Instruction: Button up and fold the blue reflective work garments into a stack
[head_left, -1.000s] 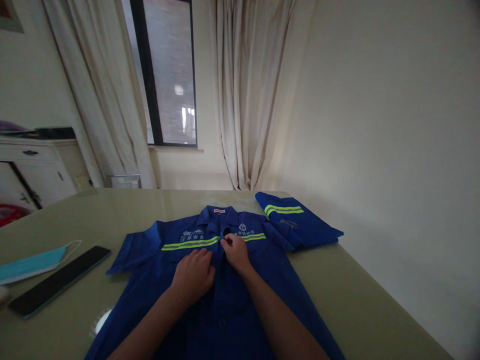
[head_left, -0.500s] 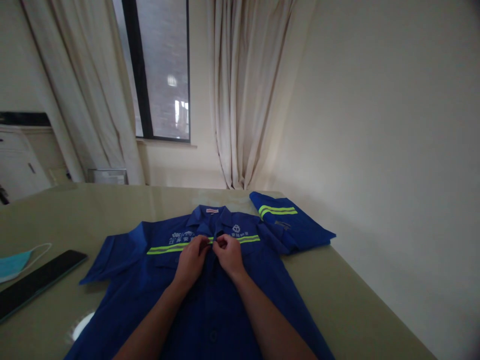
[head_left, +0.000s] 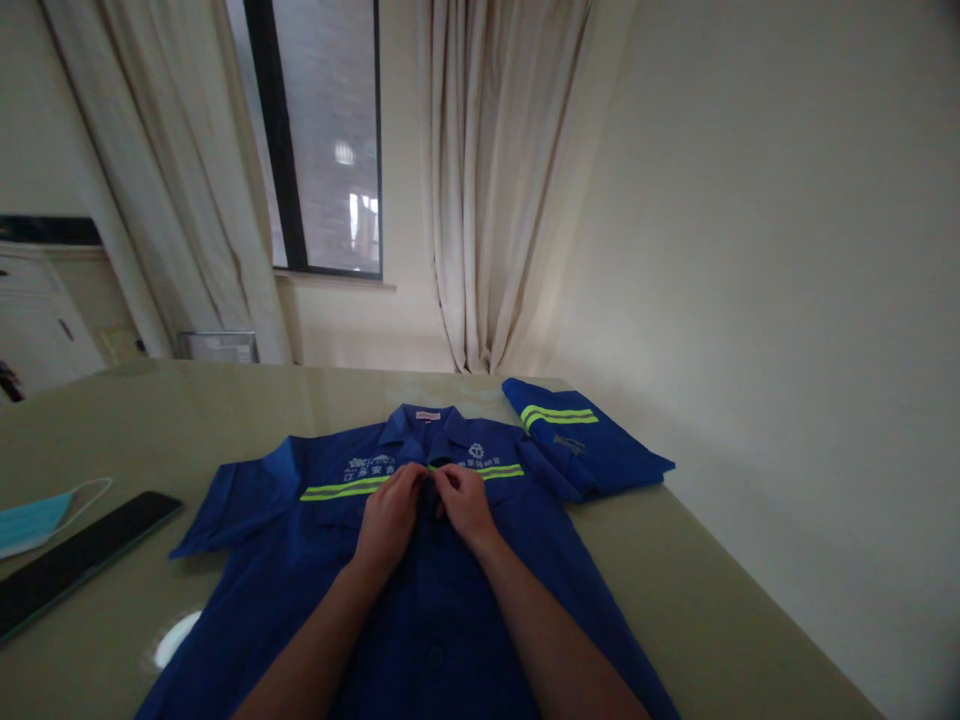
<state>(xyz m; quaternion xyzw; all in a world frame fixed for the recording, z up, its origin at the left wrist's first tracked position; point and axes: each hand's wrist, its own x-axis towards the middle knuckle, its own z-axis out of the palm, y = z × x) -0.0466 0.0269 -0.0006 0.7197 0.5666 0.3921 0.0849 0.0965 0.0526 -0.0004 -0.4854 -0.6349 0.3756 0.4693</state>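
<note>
A blue short-sleeved work shirt (head_left: 262, 590) lies spread face up on the table, collar pointing away from me, with a yellow-green reflective stripe and white lettering across the chest. My left hand (head_left: 392, 510) and my right hand (head_left: 466, 500) meet at its front opening, level with the stripe. Fingers of both are pinched on the placket edges, close together and slightly lifted. Whether a button sits between the fingertips is hidden. Lower on the placket a dark button (head_left: 436, 655) shows.
A folded blue garment (head_left: 600, 450) with a matching stripe lies at the back right, touching the shirt's sleeve. On the left of the table (head_left: 720, 620) are a black phone (head_left: 82, 560) and a light-blue face mask (head_left: 34, 520). A wall borders the right edge.
Both hands stay at the placket, and their fingertips have drawn closer together and a little higher. The view has shifted slightly.
</note>
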